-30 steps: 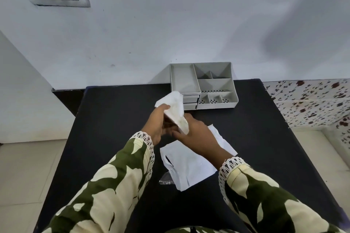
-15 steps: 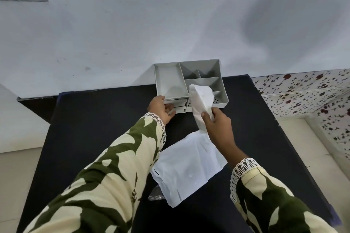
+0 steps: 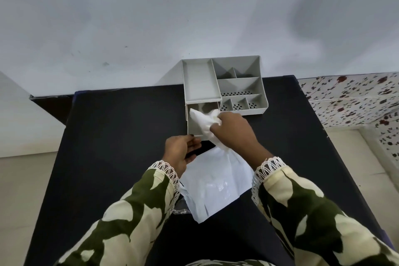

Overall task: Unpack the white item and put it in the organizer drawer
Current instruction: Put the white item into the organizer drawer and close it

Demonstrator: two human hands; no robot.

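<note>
We find the drawer (image 3: pixel 199 119) now pulled out of the organizer (image 3: pixel 241 86); it was shut 0.5 s ago. Right hand (image 3: pixel 234 130) clamps the white cloth (image 3: pixel 203 120) inside it. Left hand (image 3: pixel 180 150) hangs loosely curled, empty, at the drawer front. Placement nearly complete.

No writing, label, brand or number can be read anywhere. The grey organizer (image 3: pixel 222 84) beyond the right hand (image 3: pixel 234 130) is plain, the white packaging (image 3: pixel 216 185) lying below both hands carries no legible print, and the wall plate at the top left is too blurred.
</note>
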